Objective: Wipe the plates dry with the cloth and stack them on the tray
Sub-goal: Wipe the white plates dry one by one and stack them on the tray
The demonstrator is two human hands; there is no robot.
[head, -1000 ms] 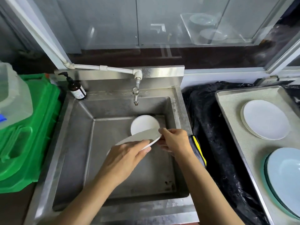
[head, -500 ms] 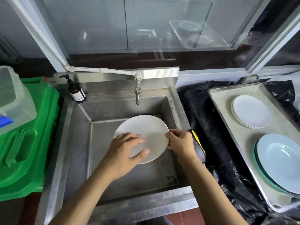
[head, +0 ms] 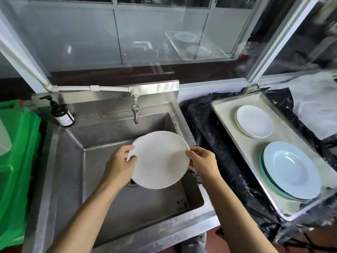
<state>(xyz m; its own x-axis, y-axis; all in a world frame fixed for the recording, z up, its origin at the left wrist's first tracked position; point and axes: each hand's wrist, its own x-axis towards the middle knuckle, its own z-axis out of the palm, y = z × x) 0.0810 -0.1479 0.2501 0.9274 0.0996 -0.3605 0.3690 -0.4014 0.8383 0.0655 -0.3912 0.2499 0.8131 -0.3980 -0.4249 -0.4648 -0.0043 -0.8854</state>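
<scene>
Looking down from head height, the view takes in a steel sink [head: 60, 179] set in a bench, with a green bin [head: 16, 161] on the left and black plastic sheeting [head: 215, 143] on the right. On that sheeting rests a long metal tray [head: 226, 114], its long axis running away from the viewer. The tray carries 2 stacks: large pale blue plates [head: 291, 170] at the near end and small white plates [head: 254, 121] at the far end. A tap [head: 135, 112] hangs over the basin, and a brown pump bottle [head: 61, 114] stands at its back left corner.

Over the basin, 2 bare hands hold 1 white plate [head: 160, 159], tilted with its face toward the camera. The left hand [head: 118, 168] grips the left rim, fingers curled round the edge with the thumb on the face. The right hand [head: 204, 161] pinches the right rim the same way. A second rim peeks out behind the plate at its upper left, so there may be another plate there.

No cloth is clearly visible; a dark shape under the right hand cannot be identified.

The tray lies to the right of the held plate, well apart, across the sink wall. The right hand is nearer to it, and the white stack matches this plate, so that hand seems best placed to carry it over after wiping.
</scene>
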